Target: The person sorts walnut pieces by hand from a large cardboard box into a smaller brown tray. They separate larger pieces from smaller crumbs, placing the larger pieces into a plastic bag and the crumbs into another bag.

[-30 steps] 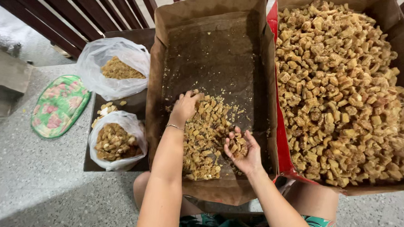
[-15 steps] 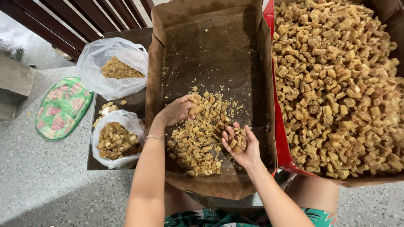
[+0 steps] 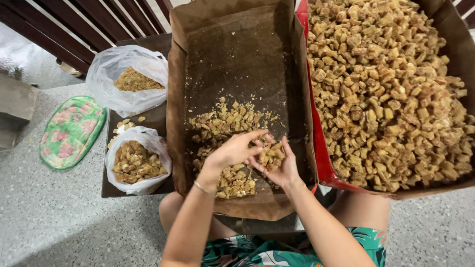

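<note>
Both of my hands have drawn together since a moment ago: before, my left hand (image 3: pixel 237 149) was spread on the heap and my right hand (image 3: pixel 277 167) was off to the side; now they meet over the near end of the middle box.

From above, I am sitting on a speckled floor (image 3: pixel 45 227) with two big paper-lined cardboard boxes in front of my knees. My right hand is palm up, cupped open, holding a small pile of the crisp golden-brown chunks (image 3: pixel 272 154). My left hand curls over it, fingertips pinching into that pile. To sort well, I judge I should keep the cupped palm level and low over the box, so that dropped bits fall back onto the paper, and pick with fingertips only.

Largest, the right-hand box (image 3: pixel 466 48) is heaped almost full with the same fried chunks. The middle box (image 3: pixel 224 13) is mostly bare, greasy brown paper, with only a thin scatter of chunks and crumbs (image 3: pixel 220 123) at my end. To my left, on a dark tray (image 3: pixel 157 116), sit two clear plastic bags: the farther bag (image 3: pixel 107 70) holds fine crumbs, the nearer bag (image 3: pixel 137 159) darker chunks. A few pale bits (image 3: pixel 121 126) lie loose between them. A green flowered mat (image 3: pixel 72 131) lies farther left.
</note>
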